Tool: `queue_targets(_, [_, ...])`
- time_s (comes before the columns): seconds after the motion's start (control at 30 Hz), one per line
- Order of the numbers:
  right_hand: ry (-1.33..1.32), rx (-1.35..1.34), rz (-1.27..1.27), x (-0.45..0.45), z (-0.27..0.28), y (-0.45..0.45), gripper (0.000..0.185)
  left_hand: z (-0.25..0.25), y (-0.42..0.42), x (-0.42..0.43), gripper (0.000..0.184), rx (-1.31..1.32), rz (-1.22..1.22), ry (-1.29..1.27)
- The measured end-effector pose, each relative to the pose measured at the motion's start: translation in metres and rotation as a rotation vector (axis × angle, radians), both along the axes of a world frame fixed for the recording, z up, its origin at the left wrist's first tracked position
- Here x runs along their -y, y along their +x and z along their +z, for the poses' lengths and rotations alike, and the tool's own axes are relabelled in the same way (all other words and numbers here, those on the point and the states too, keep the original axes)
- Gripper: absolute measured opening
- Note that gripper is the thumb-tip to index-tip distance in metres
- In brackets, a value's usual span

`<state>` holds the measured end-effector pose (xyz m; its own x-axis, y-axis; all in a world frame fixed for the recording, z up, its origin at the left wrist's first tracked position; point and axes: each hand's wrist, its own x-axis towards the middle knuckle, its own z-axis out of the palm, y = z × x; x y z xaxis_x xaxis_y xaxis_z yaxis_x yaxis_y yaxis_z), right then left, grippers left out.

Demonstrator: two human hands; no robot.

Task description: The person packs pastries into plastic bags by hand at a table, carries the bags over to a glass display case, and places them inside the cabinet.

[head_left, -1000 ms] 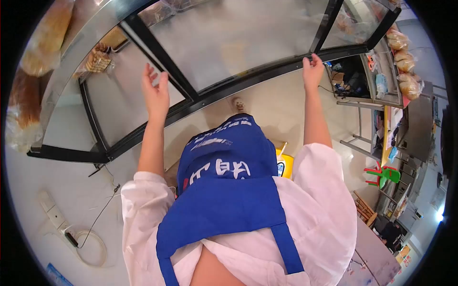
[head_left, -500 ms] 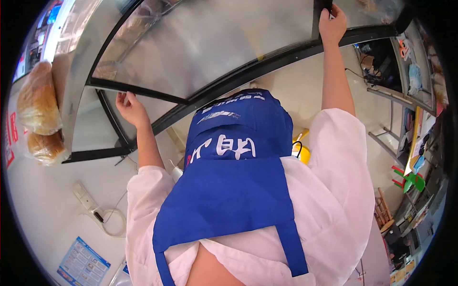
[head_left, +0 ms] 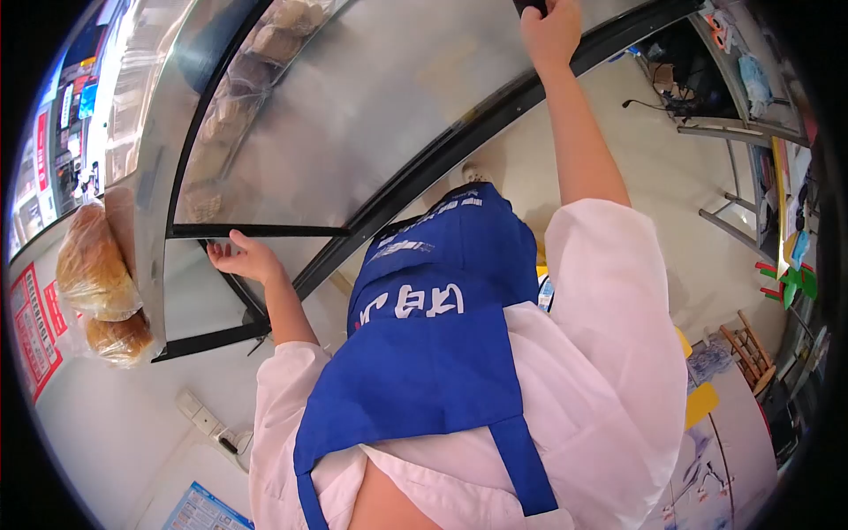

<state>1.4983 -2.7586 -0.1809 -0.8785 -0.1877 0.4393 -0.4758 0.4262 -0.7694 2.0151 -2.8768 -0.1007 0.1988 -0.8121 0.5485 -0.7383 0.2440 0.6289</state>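
Observation:
A glass display case [head_left: 371, 132] with black framing spans the upper part of the view. My right hand [head_left: 552, 37] is closed around a dark upright edge of its glass door, at the top. Only the lower end of that edge [head_left: 530, 5] shows. My left hand [head_left: 247, 258] is by the black lower rail [head_left: 265, 231] at the case's left end. Its fingers are apart and hold nothing; one fingertip is at the rail, perhaps touching. Wrapped bread-like items [head_left: 278, 40] lie behind the glass.
Bagged bread loaves [head_left: 93, 269] sit left of the case. A power strip [head_left: 208, 420] is at lower left. On the right are a metal-legged stand [head_left: 733, 208], a cable [head_left: 649, 106] and a small wooden stool [head_left: 749, 353]. My blue apron [head_left: 415, 380] fills the middle.
The view has turned, so the case sits at a steeper slant. My right hand, still gripping the door edge, is farther left. My left hand's fingers have loosened from the rail and spread.

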Motion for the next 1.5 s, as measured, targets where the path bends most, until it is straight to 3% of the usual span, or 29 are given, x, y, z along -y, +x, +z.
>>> queue_targets(0.03, [0.042,0.034,0.033,-0.003,0.005,0.002,0.028,-0.002,0.005,0.001,0.057,-0.016,-0.005,-0.002])
queue_targets(0.1, [0.083,0.054,0.050,-0.003,0.001,-0.002,0.029,-0.007,0.017,0.007,0.059,0.247,0.030,-0.107])
queue_targets(0.17, [0.081,-0.101,0.150,0.000,-0.007,-0.016,0.032,0.001,0.011,0.006,0.062,0.302,0.005,-0.151])
queue_targets(0.27, [0.123,-0.033,0.138,-0.001,-0.001,-0.017,0.026,0.001,0.018,0.012,0.058,0.350,-0.014,-0.249])
queue_targets(0.33, [0.134,0.082,0.164,-0.001,0.004,-0.016,0.029,-0.001,0.023,0.014,0.052,0.531,-0.023,-0.329])
queue_targets(0.5, [0.246,0.159,0.185,-0.008,0.015,-0.024,0.045,-0.007,0.026,0.021,0.048,0.529,-0.111,-0.450])
queue_targets(0.57, [0.210,0.281,0.278,-0.008,-0.014,-0.051,0.049,-0.001,0.024,0.020,0.043,0.576,-0.138,-0.432])
queue_targets(0.6, [0.179,0.194,0.255,-0.010,-0.004,-0.037,0.043,-0.008,0.028,0.022,0.047,0.487,-0.131,-0.376])
queue_targets(0.63, [0.130,0.354,0.325,-0.010,0.010,-0.030,0.039,-0.004,0.028,0.020,0.047,0.485,-0.141,-0.355])
queue_targets(0.73, [0.126,0.304,0.368,-0.008,-0.004,-0.044,0.041,-0.009,0.026,0.021,0.046,0.279,-0.190,-0.268])
queue_targets(0.83, [0.088,0.302,0.398,-0.008,0.012,-0.016,0.041,-0.008,0.017,0.015,0.060,-0.405,-0.317,-0.087])
queue_targets(0.87, [0.146,0.285,0.462,-0.005,0.011,-0.017,0.043,-0.002,0.019,0.015,0.045,-0.584,-0.284,-0.070])
queue_targets(0.9, [0.198,0.219,0.406,-0.003,0.006,-0.015,0.045,-0.005,0.029,0.023,0.045,-0.591,-0.273,-0.083])
queue_targets(0.97, [0.324,0.268,0.208,0.003,-0.001,0.006,0.048,-0.022,0.055,0.045,0.038,-0.597,-0.286,0.250])
queue_targets(1.03, [0.244,0.032,0.210,0.015,-0.012,0.060,0.052,-0.022,0.058,0.050,0.033,-0.644,-0.342,0.275])
queue_targets(1.1, [0.242,0.066,0.291,0.026,-0.004,0.124,0.057,-0.036,0.071,0.058,0.031,-0.916,-0.503,0.881])
queue_targets(1.13, [0.181,0.112,0.342,0.027,0.001,0.153,0.058,-0.005,0.052,0.046,0.033,-0.810,-0.467,0.788])
queue_targets(1.27, [0.235,0.026,0.620,0.019,0.032,0.242,0.055,-0.037,0.063,0.058,0.035,-0.831,-0.649,0.715])
queue_targets(1.33, [0.262,-0.119,0.840,0.012,0.066,0.287,0.050,-0.027,0.069,0.053,0.035,-0.591,-0.571,0.587])
queue_targets(1.43, [0.260,-0.303,1.156,0.003,0.095,0.334,0.042,-0.032,0.119,0.059,0.041,-0.675,-0.581,0.551])
queue_targets(1.5, [0.271,-0.282,1.345,-0.001,0.102,0.363,0.038,-0.024,0.167,0.058,0.039,-0.875,-0.368,0.508])
